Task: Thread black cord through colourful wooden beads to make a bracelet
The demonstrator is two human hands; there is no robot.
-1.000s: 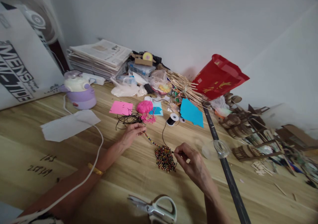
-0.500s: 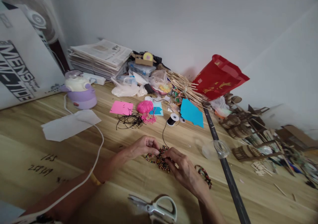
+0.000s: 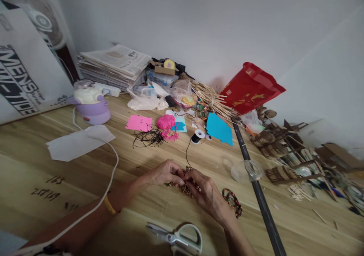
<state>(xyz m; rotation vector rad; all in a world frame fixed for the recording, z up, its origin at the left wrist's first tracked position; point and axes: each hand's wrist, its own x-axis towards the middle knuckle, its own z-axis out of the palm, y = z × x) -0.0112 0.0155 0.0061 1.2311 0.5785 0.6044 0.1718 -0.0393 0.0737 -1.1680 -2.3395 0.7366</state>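
A bunch of small multicoloured beads point(image 3: 186, 189) lies on the wooden table, partly covered by both hands. My left hand point(image 3: 167, 173) is closed at the bunch's left side, thumb and fingers pinched. From the right, my right hand point(image 3: 209, 191) pinches at the middle of the bunch, its fingertips meeting those of the left. Black cord point(image 3: 187, 155) runs from a spool point(image 3: 197, 136) down to the beads. A beaded bracelet point(image 3: 232, 202) rests right of my right hand. Scissors point(image 3: 176, 236) with pale handles lie nearer to me.
Behind the hands are pink yarn point(image 3: 166, 122), black cord pieces point(image 3: 148, 138) and blue paper point(image 3: 219, 129). A white cable point(image 3: 113, 169) crosses over by my left forearm. A dark bar point(image 3: 261, 199) runs along the right, with a clear round container point(image 3: 253, 170) at it.
My left hand has moved right and slightly nearer, so its fingertips now meet my right hand's over the beads. More of the bunch is covered.
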